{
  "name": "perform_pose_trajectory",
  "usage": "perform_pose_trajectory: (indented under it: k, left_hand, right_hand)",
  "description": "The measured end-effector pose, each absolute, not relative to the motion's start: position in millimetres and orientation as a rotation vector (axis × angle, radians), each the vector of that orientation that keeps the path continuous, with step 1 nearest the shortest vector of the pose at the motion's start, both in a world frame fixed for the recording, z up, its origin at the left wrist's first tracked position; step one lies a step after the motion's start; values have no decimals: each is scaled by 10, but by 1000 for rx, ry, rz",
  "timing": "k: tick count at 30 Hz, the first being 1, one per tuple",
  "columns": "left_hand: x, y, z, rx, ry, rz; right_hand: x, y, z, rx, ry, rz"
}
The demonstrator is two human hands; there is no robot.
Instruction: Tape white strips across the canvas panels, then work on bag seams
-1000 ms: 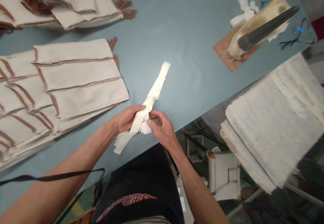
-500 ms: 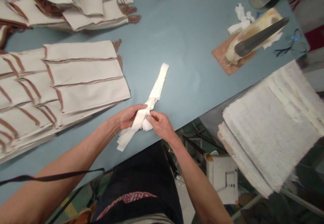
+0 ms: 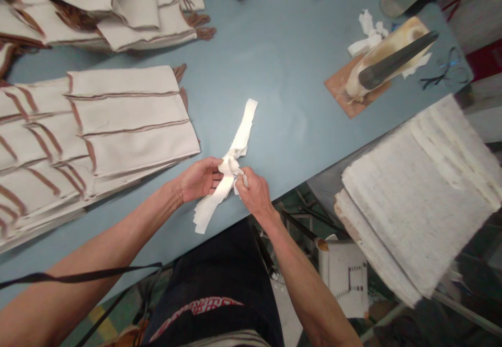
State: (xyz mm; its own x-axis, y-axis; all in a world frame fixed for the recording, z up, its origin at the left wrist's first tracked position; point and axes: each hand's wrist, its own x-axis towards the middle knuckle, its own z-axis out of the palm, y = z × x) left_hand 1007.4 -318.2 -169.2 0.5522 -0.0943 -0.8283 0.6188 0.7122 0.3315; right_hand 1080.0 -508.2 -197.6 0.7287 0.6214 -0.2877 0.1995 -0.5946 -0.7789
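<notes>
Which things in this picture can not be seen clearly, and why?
Head view, strips: the middle is bunched between left hand and right hand; the hands hide how it is folded.
Head view, fabric stack: cut off by the left edge.
Head view, dark item far right: too small and blurred to name.
Head view, white pile: blurred, material unclear.

White fabric strips [image 3: 243,127], held flat a second ago, are now bunched into a crumpled knot at the middle. Right hand [image 3: 251,196] has been brought up and in, closer to left hand [image 3: 198,180]. The strips' loose lower end has been drawn rightward.
</notes>
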Motion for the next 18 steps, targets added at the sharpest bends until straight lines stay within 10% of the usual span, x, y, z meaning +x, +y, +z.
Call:
perform_pose_trajectory:
  k: [18]
  left_hand:
    - [10081, -3544, -1820, 818, 1018, -185]
  right_hand:
    - [10844, -5101, -1833, -2097, -673, 744]
